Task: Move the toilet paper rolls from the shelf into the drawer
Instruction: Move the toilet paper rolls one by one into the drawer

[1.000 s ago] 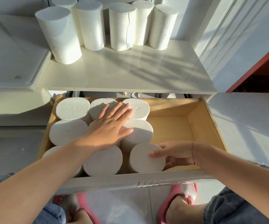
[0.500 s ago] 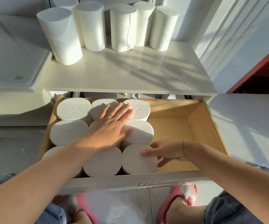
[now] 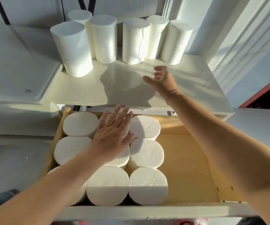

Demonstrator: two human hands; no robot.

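Several white toilet paper rolls (image 3: 135, 41) stand upright at the back of the white shelf (image 3: 196, 88). The open wooden drawer (image 3: 187, 168) below holds several more rolls (image 3: 147, 185) packed upright in its left part. My left hand (image 3: 113, 135) lies flat, fingers spread, on top of the middle rolls in the drawer. My right hand (image 3: 161, 80) hovers open over the shelf, fingers curled apart, a short way in front of the right-hand rolls and holding nothing.
The drawer's right part shows bare wood floor. A white lid-like panel (image 3: 14, 70) lies left of the shelf. A white wall with mouldings (image 3: 244, 46) rises on the right, beside a red edge (image 3: 260, 93).
My right hand left the front right roll in the drawer and rose up over the shelf toward the standing rolls. My left hand stayed pressed on the drawer rolls. The view tilted upward.
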